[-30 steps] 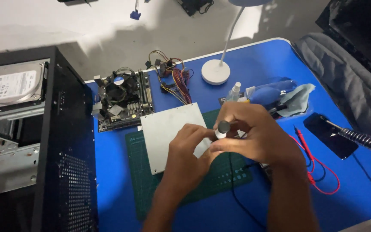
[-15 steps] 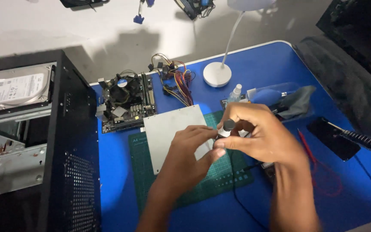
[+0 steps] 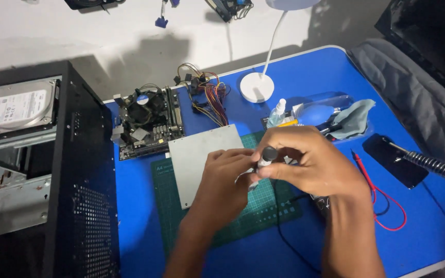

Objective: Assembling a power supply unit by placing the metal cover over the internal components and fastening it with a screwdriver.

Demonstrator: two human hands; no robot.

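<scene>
Right hand (image 3: 305, 164) pinched on small black-capped tube (image 3: 265, 158) above green cutting mat (image 3: 263, 216), mid-table. Left hand (image 3: 227, 177) fingers closed at tube's lower end. Grey metal plate (image 3: 199, 159) just beside. Risk: squeeze too hard, contents smear onto mat; slip drops tube near motherboard (image 3: 148, 123) at table's rear-left corner.

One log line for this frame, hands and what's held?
right hand: grip on small black-capped tool | left hand: fingertips at tool's lower end | below: green cutting mat, grey metal plate

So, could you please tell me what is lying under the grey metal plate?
The grey metal plate lies on a green cutting mat; the left hand covers its lower right corner.
</scene>
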